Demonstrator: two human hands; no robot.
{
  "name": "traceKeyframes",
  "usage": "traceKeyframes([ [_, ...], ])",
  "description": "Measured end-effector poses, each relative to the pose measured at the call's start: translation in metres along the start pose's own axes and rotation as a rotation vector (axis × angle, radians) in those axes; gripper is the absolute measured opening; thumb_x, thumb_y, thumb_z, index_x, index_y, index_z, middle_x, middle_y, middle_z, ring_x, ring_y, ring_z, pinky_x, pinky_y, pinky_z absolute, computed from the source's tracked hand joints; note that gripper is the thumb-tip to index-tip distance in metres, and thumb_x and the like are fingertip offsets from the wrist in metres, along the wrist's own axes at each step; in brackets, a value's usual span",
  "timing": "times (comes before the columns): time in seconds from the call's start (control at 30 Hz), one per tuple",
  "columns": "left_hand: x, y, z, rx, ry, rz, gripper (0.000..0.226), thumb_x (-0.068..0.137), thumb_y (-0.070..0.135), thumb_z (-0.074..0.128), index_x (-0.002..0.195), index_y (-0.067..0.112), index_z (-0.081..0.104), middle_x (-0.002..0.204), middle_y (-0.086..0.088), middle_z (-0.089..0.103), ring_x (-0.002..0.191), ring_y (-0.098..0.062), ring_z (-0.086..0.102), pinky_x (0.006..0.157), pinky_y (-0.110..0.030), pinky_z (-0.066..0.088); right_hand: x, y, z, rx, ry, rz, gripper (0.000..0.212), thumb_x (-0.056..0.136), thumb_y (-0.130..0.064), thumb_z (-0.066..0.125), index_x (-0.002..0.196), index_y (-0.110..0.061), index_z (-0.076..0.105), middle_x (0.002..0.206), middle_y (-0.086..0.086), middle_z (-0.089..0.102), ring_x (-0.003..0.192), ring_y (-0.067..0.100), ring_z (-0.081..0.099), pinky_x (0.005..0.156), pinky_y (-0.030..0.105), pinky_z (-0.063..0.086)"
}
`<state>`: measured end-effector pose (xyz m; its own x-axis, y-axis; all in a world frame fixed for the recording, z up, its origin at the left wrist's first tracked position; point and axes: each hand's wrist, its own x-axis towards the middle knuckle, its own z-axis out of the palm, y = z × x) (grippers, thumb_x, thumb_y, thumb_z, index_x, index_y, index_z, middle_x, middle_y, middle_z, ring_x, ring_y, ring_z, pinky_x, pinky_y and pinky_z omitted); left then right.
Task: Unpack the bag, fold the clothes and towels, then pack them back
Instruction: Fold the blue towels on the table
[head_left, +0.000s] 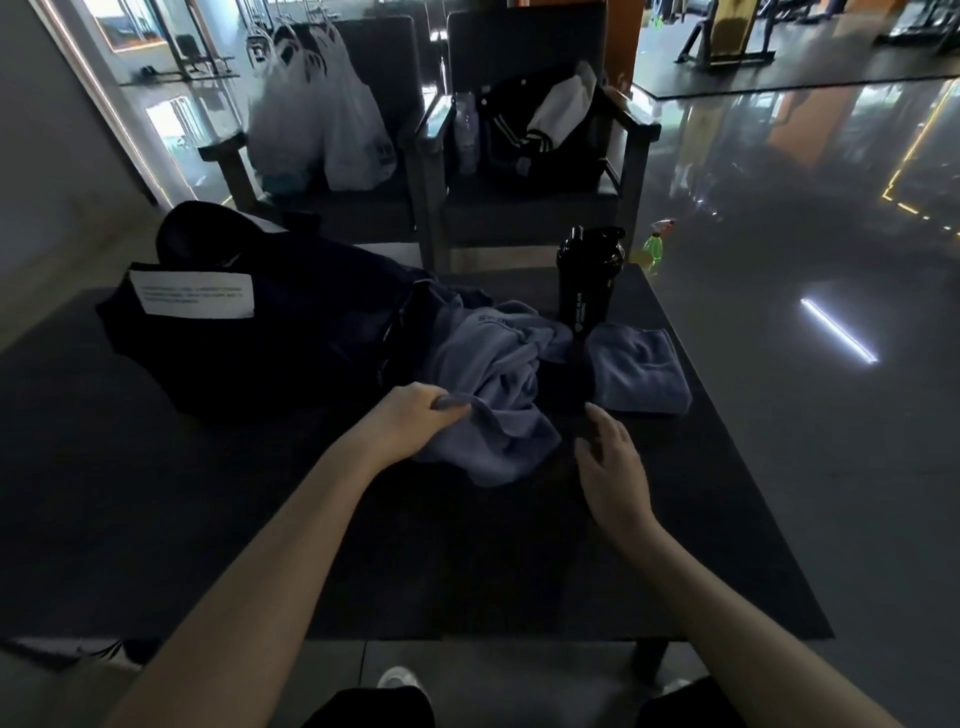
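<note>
A dark duffel bag (270, 322) with a white label lies on the left of the black table (467, 545). A crumpled blue-grey garment (498, 384) spills from its mouth toward the middle. My left hand (415, 415) pinches a fold of that garment at its near left edge. Just right of the garment, my right hand (613, 467) hovers over the table with relaxed fingers, holding nothing. A folded blue-grey towel (639, 369) lies flat to the right of the garment.
A black shaker bottle (589, 280) stands behind the towel near the table's far edge. Two dark armchairs stand beyond the table, one with white plastic bags (322, 119), one with a black jacket (545, 130). A green spray bottle (655, 247) sits on the glossy floor.
</note>
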<state>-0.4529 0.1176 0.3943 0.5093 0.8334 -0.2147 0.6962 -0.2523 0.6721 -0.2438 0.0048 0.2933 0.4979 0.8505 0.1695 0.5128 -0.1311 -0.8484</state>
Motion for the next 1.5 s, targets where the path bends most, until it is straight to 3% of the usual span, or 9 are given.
traceKeyframes([
  [0.23,-0.01,0.019,0.011,-0.126,0.126,0.188,0.028,0.094,0.033,0.056,0.073,0.016,0.062,0.068,0.003,0.061,0.059,-0.001,0.054,0.057,-0.017,0.042,0.01,-0.046,0.024,0.013,-0.432,-0.317,0.092,0.076,-0.027,0.075,0.15,-0.028,0.019,0.15,-0.007,0.032,0.134,0.009,0.036,0.103,0.026,0.038],
  [0.37,-0.015,0.02,0.013,-0.174,0.169,0.205,0.03,0.096,0.041,0.049,0.086,0.019,0.067,0.081,0.005,0.067,0.072,-0.002,0.061,0.065,-0.02,0.047,0.017,-0.057,0.025,0.049,-0.234,-0.277,0.049,0.082,0.001,0.06,0.128,-0.015,0.056,0.113,0.004,0.066,0.104,0.02,0.063,0.086,0.034,0.053],
  [0.5,-0.008,-0.01,0.016,-0.281,0.405,0.047,0.025,0.1,0.032,0.042,0.116,0.021,0.058,0.107,0.004,0.061,0.095,-0.009,0.056,0.074,-0.018,0.041,0.032,-0.07,-0.007,0.243,-0.139,-0.175,0.021,0.086,0.003,0.052,0.098,-0.009,0.064,0.093,0.012,0.066,0.085,0.02,0.062,0.075,0.026,0.048],
  [0.7,0.014,-0.027,0.063,-0.234,0.049,0.068,0.042,0.092,0.017,0.055,0.134,0.015,0.048,0.132,-0.01,0.053,0.121,-0.025,0.052,0.103,-0.045,0.042,0.053,-0.096,-0.059,0.43,-0.12,-0.073,0.026,0.091,0.002,0.047,0.08,-0.018,0.059,0.055,-0.013,0.06,0.049,-0.001,0.053,0.043,0.016,0.041],
  [0.9,0.039,-0.018,0.094,0.316,0.053,-0.09,0.054,0.097,0.051,0.032,0.148,0.033,0.024,0.152,-0.003,0.03,0.133,-0.031,0.036,0.107,-0.05,0.03,0.063,-0.099,-0.093,0.484,-0.032,-0.142,0.038,0.087,0.018,0.043,0.079,-0.017,0.056,0.058,-0.015,0.062,0.056,-0.003,0.054,0.053,0.014,0.042],
  [1.13,0.059,-0.024,0.074,0.344,0.121,-0.267,0.055,0.096,0.053,0.034,0.142,0.024,0.036,0.149,-0.007,0.032,0.134,-0.031,0.035,0.105,-0.049,0.034,0.07,-0.102,-0.133,0.531,0.104,-0.182,0.029,0.09,0.013,0.038,0.076,-0.008,0.052,0.068,0.007,0.05,0.064,0.014,0.046,0.057,0.03,0.035],
  [1.27,0.059,-0.031,0.066,0.371,0.235,-0.31,0.048,0.095,0.036,0.044,0.141,0.023,0.038,0.152,-0.004,0.027,0.136,-0.03,0.027,0.107,-0.052,0.029,0.064,-0.099,-0.134,0.568,0.121,-0.184,0.031,0.087,0.009,0.04,0.074,-0.013,0.056,0.063,-0.004,0.057,0.06,0.008,0.051,0.053,0.022,0.041],
  [1.4,0.051,-0.021,0.079,0.432,0.506,-0.038,0.036,0.094,0.029,0.048,0.128,0.02,0.054,0.139,-0.001,0.043,0.126,-0.024,0.037,0.099,-0.041,0.034,0.045,-0.067,-0.108,0.353,-0.009,-0.061,0.026,0.085,0.009,0.046,0.088,-0.01,0.062,0.082,0.007,0.063,0.079,0.022,0.06,0.068,0.035,0.049],
  [1.5,0.048,-0.005,0.096,0.301,0.383,0.1,0.032,0.096,0.031,0.046,0.124,0.02,0.058,0.128,0.001,0.055,0.116,-0.022,0.045,0.094,-0.036,0.039,0.025,-0.033,-0.093,0.008,-0.18,0.035,0.029,0.08,0.01,0.047,0.093,-0.013,0.059,0.086,0.007,0.061,0.081,0.024,0.058,0.061,0.025,0.044],
])
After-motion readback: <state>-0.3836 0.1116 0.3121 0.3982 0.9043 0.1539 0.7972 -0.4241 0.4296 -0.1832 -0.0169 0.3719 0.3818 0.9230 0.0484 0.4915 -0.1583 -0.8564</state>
